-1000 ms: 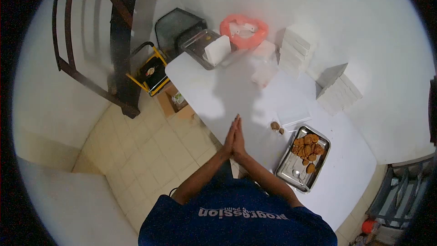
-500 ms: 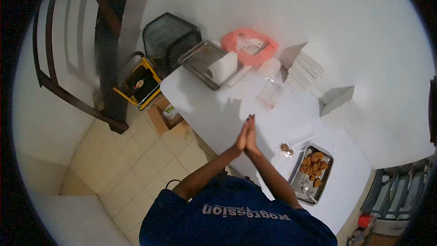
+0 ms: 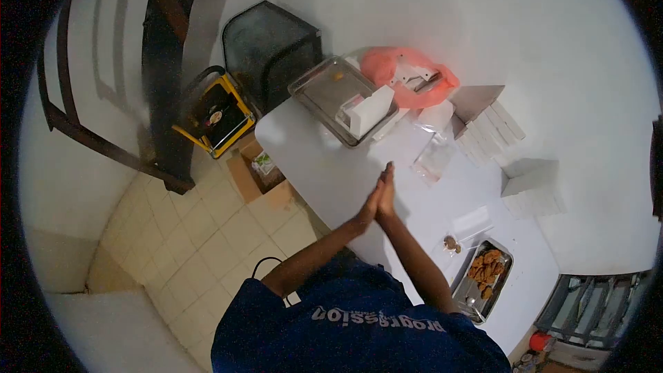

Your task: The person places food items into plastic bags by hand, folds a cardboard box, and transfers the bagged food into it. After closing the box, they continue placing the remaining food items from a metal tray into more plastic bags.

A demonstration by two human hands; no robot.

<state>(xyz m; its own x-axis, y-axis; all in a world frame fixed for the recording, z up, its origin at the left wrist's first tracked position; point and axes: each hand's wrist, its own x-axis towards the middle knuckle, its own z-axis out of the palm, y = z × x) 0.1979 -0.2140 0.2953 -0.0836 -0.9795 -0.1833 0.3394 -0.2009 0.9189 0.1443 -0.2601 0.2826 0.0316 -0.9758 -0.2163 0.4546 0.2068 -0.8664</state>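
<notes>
My left hand point(image 3: 370, 208) and my right hand point(image 3: 387, 199) are pressed palm to palm above the near side of the white table point(image 3: 331, 173). Their fingers are stretched out, pointing away from me, and no object shows between them. To the right, a metal tray point(image 3: 457, 291) holds browned, crisp-looking food pieces point(image 3: 487, 269). Beside it lies a small clear bag point(image 3: 452, 244) with brown lumps inside. Beyond my fingertips are clear plastic packets point(image 3: 432, 159).
At the back, a larger metal tray point(image 3: 321, 86) carries an open white box point(image 3: 373, 112), next to a red plastic bag point(image 3: 380, 65). White box stacks point(image 3: 492, 132) stand along the wall. A yellow-framed folding item point(image 3: 235, 114) and a cardboard box point(image 3: 245, 178) are left of the table.
The whole view has shifted and turned slightly, so the table items appear farther right. My hands stay together, with a slight shift of one palm against the other.
</notes>
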